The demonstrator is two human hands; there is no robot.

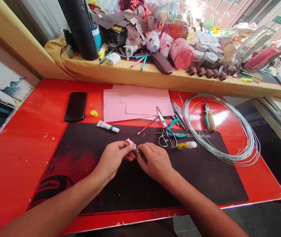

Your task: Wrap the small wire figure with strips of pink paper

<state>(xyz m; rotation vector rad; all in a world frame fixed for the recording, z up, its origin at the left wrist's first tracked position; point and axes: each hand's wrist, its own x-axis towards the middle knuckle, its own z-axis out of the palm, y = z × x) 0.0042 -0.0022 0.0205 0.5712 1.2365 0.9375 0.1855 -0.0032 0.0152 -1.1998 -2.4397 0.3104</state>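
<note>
Centrally, at the middle of the frame: two bare hands at close handwork, fingertips nearly meeting above a dark mat (pixel 120 194).

Item, left hand (pixel 112 156): thumb and forefinger pinching a small folded piece of pink paper (pixel 129 142).
Item, right hand (pixel 156 161): fingers curled in, thumb and fingertips gripping a bent wire (pixel 138 155), its loop hanging just below the paper. Whether paper and wire are fastened together cannot be told; the fingers hide the join.

Step in hand, by judgement: fitting or shaping the wire against the paper. The next move seems to call for a steady left pinch, light enough not to crease the paper, and small turns of the right fingertips.

Near the hands, centre of the frame: a glue tube (pixel 108 126), lying on the mat's far edge; scissors (pixel 165 129), blades slightly parted; teal-handled pliers (pixel 173 123), partly behind them; a yellow glue stick (pixel 187 145), on its side.

Upper centre: overlapping pink sheets (pixel 147 102); a red pencil (pixel 148 125), just below.
Upper left: a dark phone (pixel 75 107); a yellow cap (pixel 94 113).
Right of frame: a large wire coil (pixel 250 140), green-and-yellow pliers (pixel 205 120) within its ring.
</note>
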